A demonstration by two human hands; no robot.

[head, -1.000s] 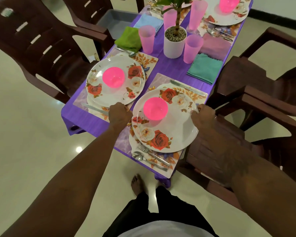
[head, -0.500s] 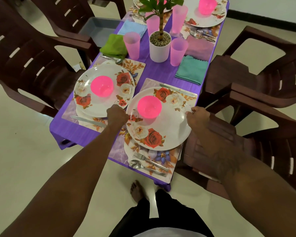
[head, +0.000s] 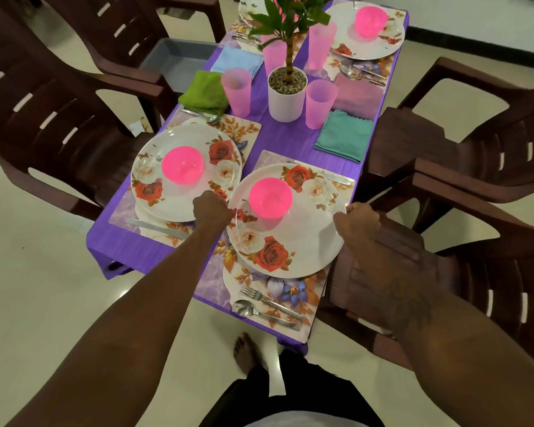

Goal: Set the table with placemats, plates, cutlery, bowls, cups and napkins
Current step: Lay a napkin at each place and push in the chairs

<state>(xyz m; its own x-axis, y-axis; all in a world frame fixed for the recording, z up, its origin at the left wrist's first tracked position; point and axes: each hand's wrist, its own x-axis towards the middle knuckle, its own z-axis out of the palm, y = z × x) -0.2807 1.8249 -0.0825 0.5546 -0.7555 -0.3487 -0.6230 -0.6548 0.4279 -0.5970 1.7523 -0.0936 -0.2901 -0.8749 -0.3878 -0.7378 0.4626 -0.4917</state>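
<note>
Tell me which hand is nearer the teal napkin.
Right. The right hand grips the plate at its right rim, on the same side of the table as the teal napkin; the left hand grips its left rim, across the plate.

**Plant, chairs and a tub around the desk**

A potted plant (head: 287, 97) is standing at 12 o'clock on the purple-covered desk (head: 275, 137), its white pot holding pebbles and its green leaves spreading over the far end. A dark brown chair (head: 43, 118) is sitting at 9 o'clock and a second chair (head: 130, 32) at 11 o'clock, the latter carrying a grey tub (head: 179, 61) on its seat. More brown chairs (head: 475, 167) are crowding in at 3 o'clock. A pale glossy floor (head: 43, 288) is showing around them.
</note>
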